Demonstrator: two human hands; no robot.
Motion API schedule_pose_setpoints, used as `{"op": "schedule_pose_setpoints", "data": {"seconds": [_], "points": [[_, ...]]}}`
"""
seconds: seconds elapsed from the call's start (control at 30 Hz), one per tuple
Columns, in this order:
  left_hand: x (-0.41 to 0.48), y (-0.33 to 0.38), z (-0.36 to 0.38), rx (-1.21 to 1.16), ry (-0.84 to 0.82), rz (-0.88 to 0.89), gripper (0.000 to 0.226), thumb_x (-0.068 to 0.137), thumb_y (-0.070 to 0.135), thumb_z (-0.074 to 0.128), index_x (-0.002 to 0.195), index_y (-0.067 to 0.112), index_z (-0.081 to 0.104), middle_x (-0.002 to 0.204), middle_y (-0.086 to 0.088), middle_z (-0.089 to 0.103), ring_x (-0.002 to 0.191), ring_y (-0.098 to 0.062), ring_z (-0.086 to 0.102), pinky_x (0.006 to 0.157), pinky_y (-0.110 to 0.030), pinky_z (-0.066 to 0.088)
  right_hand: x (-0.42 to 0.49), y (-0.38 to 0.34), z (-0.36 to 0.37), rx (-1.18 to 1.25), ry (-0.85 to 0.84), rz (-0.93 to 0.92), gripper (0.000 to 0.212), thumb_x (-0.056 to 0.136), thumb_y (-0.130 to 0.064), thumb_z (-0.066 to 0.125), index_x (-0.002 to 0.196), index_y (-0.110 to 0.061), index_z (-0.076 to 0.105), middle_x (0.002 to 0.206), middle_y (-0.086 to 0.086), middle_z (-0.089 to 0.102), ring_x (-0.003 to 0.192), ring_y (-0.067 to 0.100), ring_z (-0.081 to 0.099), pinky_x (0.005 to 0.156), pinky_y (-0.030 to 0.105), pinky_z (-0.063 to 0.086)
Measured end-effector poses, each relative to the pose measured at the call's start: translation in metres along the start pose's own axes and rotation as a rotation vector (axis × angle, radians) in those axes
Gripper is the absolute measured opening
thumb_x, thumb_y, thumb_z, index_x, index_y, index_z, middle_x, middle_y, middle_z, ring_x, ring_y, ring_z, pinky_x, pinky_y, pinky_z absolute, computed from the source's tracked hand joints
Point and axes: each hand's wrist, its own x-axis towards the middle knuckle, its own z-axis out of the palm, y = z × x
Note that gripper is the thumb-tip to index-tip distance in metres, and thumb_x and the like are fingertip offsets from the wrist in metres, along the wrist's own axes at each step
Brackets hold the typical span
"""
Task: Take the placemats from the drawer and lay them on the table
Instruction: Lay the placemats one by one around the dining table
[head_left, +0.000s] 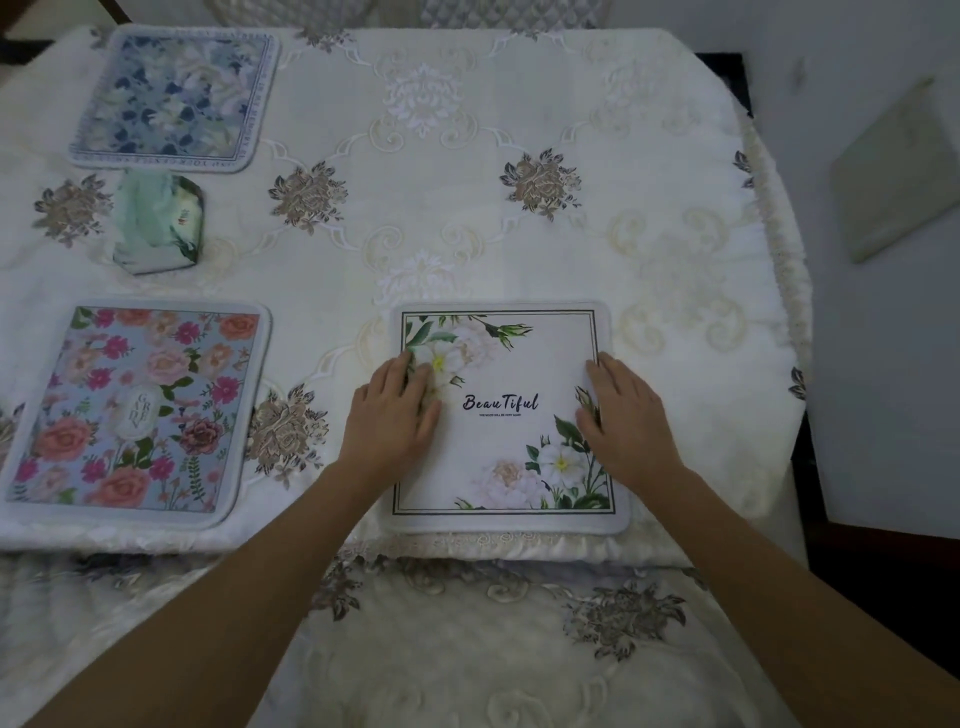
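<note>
A white placemat (511, 358) printed with flowers and the word "Beautiful" lies flat near the table's front edge, right of centre. My left hand (392, 415) rests palm down on its left side and my right hand (626, 415) on its right side, fingers slightly spread, holding nothing. A placemat with pink and orange flowers on blue (135, 410) lies at the front left. A blue and white floral placemat (174, 98) lies at the back left. The drawer is out of view.
An embroidered cream tablecloth (519, 171) covers the table and hangs over its front edge. A green tissue pack (156, 223) stands between the two left placemats. A pale tile (898, 171) lies on the floor to the right.
</note>
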Motion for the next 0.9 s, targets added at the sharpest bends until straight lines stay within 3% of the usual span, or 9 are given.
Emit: {"op": "schedule_pose_setpoints", "data": {"seconds": [0.17,0.3,0.43,0.53,0.67,0.77,0.9], "points": [[-0.048,0.003,0.015,-0.025,-0.021,-0.007,0.063,0.1,0.049,0.025,0.149,0.013,0.039,0.159,-0.013,0.031,0.145,-0.03,0.029,0.113,-0.048,0.034,-0.065,0.006,0.015,-0.003,-0.04,-0.007,0.062,0.098,-0.038,0.042,0.153,-0.015,0.025,0.161,0.004,0.021,0.148,0.023,0.02,0.12,0.044,0.022],[-0.084,0.005,0.021,-0.049,-0.021,0.031,0.061,0.1,0.046,0.028,0.143,0.009,0.049,0.153,-0.019,0.04,0.141,-0.034,0.037,0.111,-0.047,0.039,-0.098,0.006,0.018,0.007,-0.089,0.005,0.064,0.096,-0.045,0.031,0.153,-0.017,0.025,0.161,0.002,0.021,0.148,0.022,0.02,0.119,0.046,0.023],[-0.099,0.019,0.013,-0.084,-0.041,0.005,0.06,0.098,0.05,0.024,0.14,0.015,0.051,0.148,-0.016,0.046,0.134,-0.033,0.043,0.106,-0.046,0.04,-0.103,-0.005,0.016,-0.021,-0.037,-0.002,0.056,0.094,-0.04,0.04,0.144,-0.015,0.043,0.152,0.006,0.039,0.139,0.025,0.034,0.113,0.045,0.032],[-0.106,0.036,0.008,-0.102,-0.08,0.126,0.06,0.099,0.052,0.024,0.141,0.019,0.051,0.147,-0.01,0.048,0.133,-0.031,0.044,0.107,-0.044,0.037,-0.101,-0.031,0.016,-0.046,-0.058,-0.148,0.05,0.094,-0.04,0.039,0.139,-0.019,0.048,0.145,0.002,0.046,0.132,0.021,0.04,0.106,0.045,0.04],[-0.12,0.056,0.015,-0.024,-0.127,0.299,0.054,0.1,0.052,0.026,0.139,0.023,0.05,0.148,-0.007,0.046,0.135,-0.028,0.043,0.108,-0.042,0.035,-0.107,-0.063,0.027,-0.081,-0.159,-0.339,0.055,0.093,-0.044,0.033,0.142,-0.021,0.044,0.148,-0.001,0.043,0.135,0.021,0.037,0.108,0.043,0.038],[-0.129,0.059,0.02,0.036,-0.19,0.28,0.054,0.101,0.052,0.024,0.145,0.025,0.041,0.158,-0.006,0.032,0.144,-0.025,0.029,0.114,-0.043,0.029,-0.117,-0.067,0.033,-0.144,-0.203,-0.351,0.059,0.093,-0.044,0.033,0.146,-0.022,0.039,0.155,0.0,0.035,0.142,0.022,0.03,0.112,0.046,0.033],[-0.136,0.045,0.015,0.032,-0.171,0.235,0.055,0.099,0.052,0.025,0.138,0.023,0.05,0.152,-0.005,0.039,0.137,-0.025,0.039,0.107,-0.041,0.037,-0.128,-0.053,0.027,-0.166,-0.218,-0.306,0.062,0.09,-0.045,0.037,0.148,-0.021,0.04,0.158,0.002,0.032,0.142,0.024,0.033,0.112,0.045,0.033]]}}
